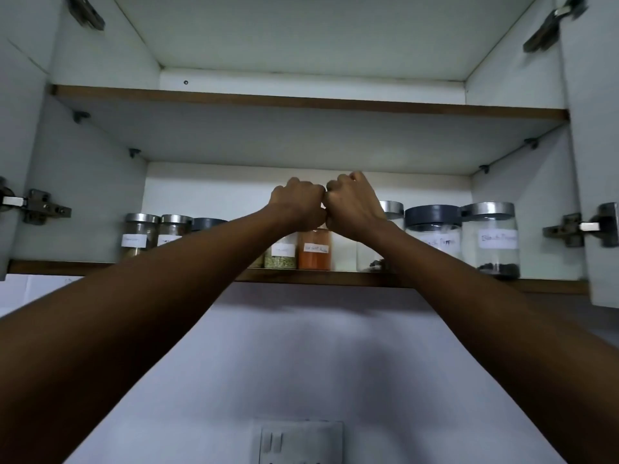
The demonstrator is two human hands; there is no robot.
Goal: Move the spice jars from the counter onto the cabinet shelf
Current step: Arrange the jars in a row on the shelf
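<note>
left hand (pixel 298 204) and right hand (pixel 355 205) both curled, knuckles touching, over the top of the orange spice jar (pixel 315 251); what they grip is hidden, cannot tell | jar upright on lower cabinet shelf (pixel 318 278), in a row of jars | cabinet doors open, switch plate (pixel 301 440) on wall below | rightmost jar (pixel 492 242) labelled "Black Pepper"

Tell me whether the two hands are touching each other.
Touching. The head view shows the left hand and right hand with knuckles pressed together above the orange jar.
</note>
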